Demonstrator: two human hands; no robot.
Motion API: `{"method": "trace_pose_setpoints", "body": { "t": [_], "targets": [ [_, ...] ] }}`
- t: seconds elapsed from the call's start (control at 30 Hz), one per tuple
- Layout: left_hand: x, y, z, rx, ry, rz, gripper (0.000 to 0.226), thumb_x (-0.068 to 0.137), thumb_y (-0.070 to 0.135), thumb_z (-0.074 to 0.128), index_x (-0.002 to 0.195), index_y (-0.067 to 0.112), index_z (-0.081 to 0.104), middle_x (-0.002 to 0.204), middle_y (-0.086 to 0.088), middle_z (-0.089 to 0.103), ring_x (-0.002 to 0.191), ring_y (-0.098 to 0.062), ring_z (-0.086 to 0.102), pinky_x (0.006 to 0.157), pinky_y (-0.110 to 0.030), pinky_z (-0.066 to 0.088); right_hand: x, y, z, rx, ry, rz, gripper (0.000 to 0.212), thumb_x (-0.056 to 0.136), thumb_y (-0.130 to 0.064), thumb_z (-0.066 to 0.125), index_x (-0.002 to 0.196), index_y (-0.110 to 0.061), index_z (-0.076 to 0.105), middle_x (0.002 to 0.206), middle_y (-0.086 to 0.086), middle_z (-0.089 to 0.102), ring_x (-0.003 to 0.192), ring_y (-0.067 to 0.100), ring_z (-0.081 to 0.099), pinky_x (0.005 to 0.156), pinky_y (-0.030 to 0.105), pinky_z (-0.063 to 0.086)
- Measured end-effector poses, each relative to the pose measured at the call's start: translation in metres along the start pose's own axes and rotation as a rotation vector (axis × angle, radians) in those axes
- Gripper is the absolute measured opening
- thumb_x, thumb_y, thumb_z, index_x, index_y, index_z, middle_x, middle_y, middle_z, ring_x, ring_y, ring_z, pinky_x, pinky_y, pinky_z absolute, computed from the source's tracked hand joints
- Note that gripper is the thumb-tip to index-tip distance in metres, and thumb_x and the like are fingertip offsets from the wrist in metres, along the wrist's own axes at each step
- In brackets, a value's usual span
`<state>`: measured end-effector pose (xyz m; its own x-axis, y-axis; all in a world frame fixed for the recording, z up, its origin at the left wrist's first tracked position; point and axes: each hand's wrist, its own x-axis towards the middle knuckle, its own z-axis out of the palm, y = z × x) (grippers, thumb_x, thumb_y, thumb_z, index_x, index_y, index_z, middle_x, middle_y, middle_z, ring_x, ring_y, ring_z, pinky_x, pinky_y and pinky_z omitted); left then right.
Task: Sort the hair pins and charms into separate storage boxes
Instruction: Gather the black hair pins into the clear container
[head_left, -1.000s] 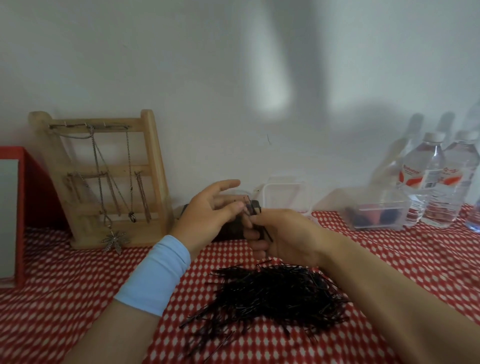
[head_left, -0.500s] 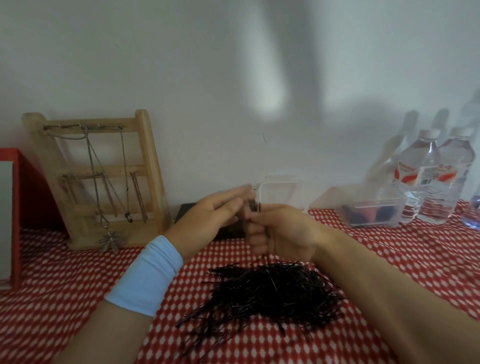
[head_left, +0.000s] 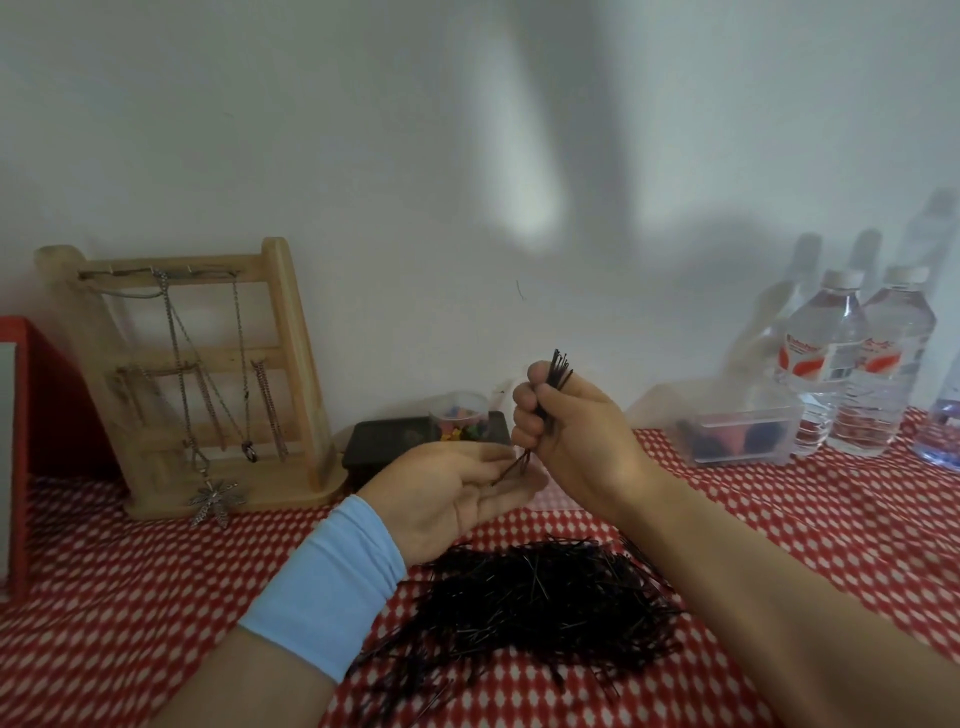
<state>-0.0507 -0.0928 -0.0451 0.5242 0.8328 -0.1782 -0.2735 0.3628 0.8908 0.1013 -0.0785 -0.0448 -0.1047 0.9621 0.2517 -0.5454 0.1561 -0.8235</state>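
Covering the table: red-and-white checked cloth (head_left: 779, 519); white wall (head_left: 363, 130) behind. Hair pins, thin and black: loose pile (head_left: 545, 597) on the cloth near me. My right hand (head_left: 571, 431) fists an upright bundle (head_left: 558, 369), its lower ends touching my left hand (head_left: 447, 493), palm up, fingers relaxed.

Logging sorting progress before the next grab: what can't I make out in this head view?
Head view:
- Bundle of hair pins: middle hidden in the right hand, behind curled fingers; count unreadable.
- Clear storage box: contents blurred, dark and red shapes only.
- Black tray: front-right part hidden behind the left hand.
- Small clear cup: coloured bits too small to name.
- Red frame: cut off by left edge.
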Motion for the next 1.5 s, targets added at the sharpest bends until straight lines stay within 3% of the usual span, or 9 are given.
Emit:
{"method": "trace_pose_setpoints", "body": {
  "t": [0.2,0.37,0.6,0.8,1.0,1.13,1.27,1.37,1.5],
  "targets": [
    [-0.005,-0.002,-0.002,0.424,0.076,-0.032,0.020,0.102,0.008,0.047,0.111,0.000,0.063,0.097,-0.013,0.076,0.081,-0.022,0.074,0.065,-0.025,0.059,0.003,-0.004,-0.004,-0.024,0.069,-0.016,0.029,0.105,0.003,0.028,0.093,-0.013,0.049,0.071,0.001,0.046,0.057,0.014,0.036,0.062,0.028,0.043],
    [-0.003,0.008,-0.015,0.370,0.264,0.087,0.019,0.099,0.006,0.052,0.099,0.006,0.071,0.081,-0.006,0.063,0.059,-0.014,0.063,0.055,-0.025,0.057,0.008,-0.008,-0.012,0.081,0.259,-0.072,0.027,0.106,0.000,0.029,0.098,-0.013,0.052,0.070,0.001,0.043,0.055,0.013,0.033,0.061,0.029,0.040],
    [0.001,0.006,-0.009,0.275,0.286,0.275,0.027,0.092,0.004,0.063,0.117,0.011,0.053,0.079,-0.009,0.073,0.057,-0.019,0.067,0.046,-0.022,0.050,0.001,0.005,-0.005,-0.267,-0.006,0.113,0.031,0.108,-0.008,0.034,0.119,0.000,0.061,0.068,-0.001,0.040,0.058,0.012,0.032,0.057,0.029,0.032],
    [0.001,0.003,-0.009,0.480,0.286,0.200,0.033,0.088,0.017,0.071,0.116,0.017,0.052,0.081,-0.007,0.075,0.057,-0.019,0.065,0.046,-0.023,0.041,-0.001,0.002,-0.002,-0.305,-0.035,0.140,0.026,0.108,-0.015,0.040,0.095,-0.007,0.060,0.072,0.002,0.040,0.058,0.011,0.036,0.061,0.029,0.033],
    [0.008,0.001,0.000,0.028,0.401,0.147,0.033,0.099,0.038,0.050,0.099,0.008,0.063,0.091,-0.010,0.061,0.082,-0.023,0.062,0.072,-0.035,0.055,0.003,-0.003,-0.001,-0.191,0.069,-0.013,0.028,0.109,-0.013,0.035,0.089,-0.012,0.054,0.071,-0.001,0.052,0.060,0.011,0.041,0.056,0.024,0.033],
    [0.002,0.000,0.010,-0.372,0.137,-0.046,0.063,0.096,0.050,0.047,0.122,-0.007,0.051,0.126,-0.027,0.054,0.115,-0.041,0.056,0.108,-0.052,0.040,0.004,0.000,0.001,-0.179,0.096,-0.122,0.029,0.110,-0.011,0.033,0.090,-0.012,0.053,0.065,-0.003,0.044,0.060,0.012,0.040,0.057,0.024,0.036],
    [-0.002,0.000,0.016,-0.559,0.014,-0.067,0.071,0.095,0.046,0.049,0.131,-0.016,0.039,0.135,-0.040,0.045,0.124,-0.052,0.047,0.101,-0.057,0.040,0.003,0.000,0.002,-0.223,0.107,-0.193,0.028,0.110,-0.011,0.033,0.091,-0.012,0.054,0.065,-0.005,0.046,0.060,0.012,0.042,0.058,0.025,0.040],
    [-0.004,0.002,0.014,-0.671,-0.020,-0.017,0.077,0.092,0.035,0.051,0.141,-0.019,0.026,0.137,-0.043,0.041,0.131,-0.053,0.040,0.111,-0.058,0.031,0.000,0.001,0.004,-0.268,0.104,-0.209,0.025,0.108,-0.006,0.034,0.096,-0.012,0.056,0.069,-0.003,0.050,0.061,0.013,0.046,0.057,0.025,0.044],
    [-0.003,0.004,0.009,-0.668,-0.091,-0.033,0.074,0.098,0.042,0.040,0.139,-0.018,0.031,0.132,-0.041,0.048,0.129,-0.052,0.044,0.115,-0.057,0.026,-0.003,0.004,0.007,-0.463,0.080,-0.169,0.025,0.106,-0.003,0.035,0.116,-0.014,0.055,0.070,-0.001,0.051,0.061,0.013,0.048,0.061,0.022,0.047]
  ]
}}
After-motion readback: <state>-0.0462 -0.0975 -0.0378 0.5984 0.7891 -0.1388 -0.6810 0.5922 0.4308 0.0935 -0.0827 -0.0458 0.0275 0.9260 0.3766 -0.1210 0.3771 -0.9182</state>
